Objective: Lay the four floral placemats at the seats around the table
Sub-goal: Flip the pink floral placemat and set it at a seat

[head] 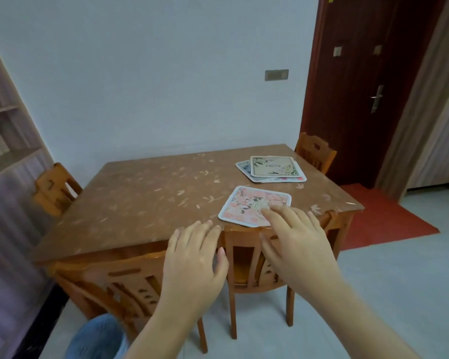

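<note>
– Hands?
– Spread and empty, the left hand hovers at the near edge of the brown leaf-patterned table. The pink floral rectangular placemat lies there under the right hand, whose straight fingers grip nothing.
– Risk?
– The top looks glossy, so a shove could slide it off. The stacked floral placemats wait by the far right corner.

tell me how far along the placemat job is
Done: one, nearly. The pink placemat lies flat at the near edge of the table. In hand: the right hand rests straight fingers on its near corner; the left hand holds nothing. Left: the other mats sit piled near the far right corner, not yet laid out.
</note>
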Motion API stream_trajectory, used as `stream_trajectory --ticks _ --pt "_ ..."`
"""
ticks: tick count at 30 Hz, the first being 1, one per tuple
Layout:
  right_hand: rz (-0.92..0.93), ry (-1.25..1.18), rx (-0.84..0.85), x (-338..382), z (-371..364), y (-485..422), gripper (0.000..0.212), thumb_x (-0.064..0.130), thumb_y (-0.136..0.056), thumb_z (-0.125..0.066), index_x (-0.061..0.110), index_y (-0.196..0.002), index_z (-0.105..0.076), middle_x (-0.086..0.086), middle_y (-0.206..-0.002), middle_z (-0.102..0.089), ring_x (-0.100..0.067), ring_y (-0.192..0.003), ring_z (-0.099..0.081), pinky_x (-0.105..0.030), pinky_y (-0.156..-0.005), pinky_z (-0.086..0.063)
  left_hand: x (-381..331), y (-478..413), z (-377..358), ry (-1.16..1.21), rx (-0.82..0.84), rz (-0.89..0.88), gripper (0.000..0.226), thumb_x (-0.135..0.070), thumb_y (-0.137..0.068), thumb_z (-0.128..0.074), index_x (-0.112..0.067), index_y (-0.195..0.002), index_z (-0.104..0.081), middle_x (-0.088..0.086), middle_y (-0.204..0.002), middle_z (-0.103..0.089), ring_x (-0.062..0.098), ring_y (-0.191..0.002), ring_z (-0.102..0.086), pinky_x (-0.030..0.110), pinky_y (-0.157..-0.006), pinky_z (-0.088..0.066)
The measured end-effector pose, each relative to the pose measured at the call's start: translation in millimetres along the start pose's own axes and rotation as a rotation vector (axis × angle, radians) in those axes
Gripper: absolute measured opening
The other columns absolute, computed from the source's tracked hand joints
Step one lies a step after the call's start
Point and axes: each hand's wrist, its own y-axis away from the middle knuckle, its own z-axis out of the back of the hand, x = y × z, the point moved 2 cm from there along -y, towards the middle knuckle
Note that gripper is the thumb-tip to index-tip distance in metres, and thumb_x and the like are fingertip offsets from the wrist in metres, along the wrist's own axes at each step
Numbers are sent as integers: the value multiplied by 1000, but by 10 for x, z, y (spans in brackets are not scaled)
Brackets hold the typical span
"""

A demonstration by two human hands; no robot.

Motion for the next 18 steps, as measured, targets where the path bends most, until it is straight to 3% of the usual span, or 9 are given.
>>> stream_trajectory --ticks 8,15,18 --pt "-39 85 48 -309 -832 -454 42 20 -66 -77 10 -104 -64 -10 -107 -67 -32 -99 -63 -51 -84 -48 559 -544 -850 145 4 -5 38 -26 -81 -40 -11 -107 -65 5 -112 -65 24 -109 -58 44 -99 -33" --pt "-118 130 92 -401 -1523 -1044 40 21 -69 -76 9 -105 -65 -12 -107 -68 -32 -100 -63 -52 -85 -48 1248 -1126 -1551 219 75 -22 30 -12 -78 -61 -9 -107 -64 8 -113 -65 26 -109 -58 45 -98 -31" --pt "-155 165 101 -477 -1749 -1209 40 20 -69 -75 8 -106 -65 -12 -107 -68 -32 -99 -63 -53 -86 -47 1480 -1351 -1830 241 93 -52 30 -16 -79 -54 -10 -107 -64 7 -112 -65 24 -108 -58 44 -98 -34"
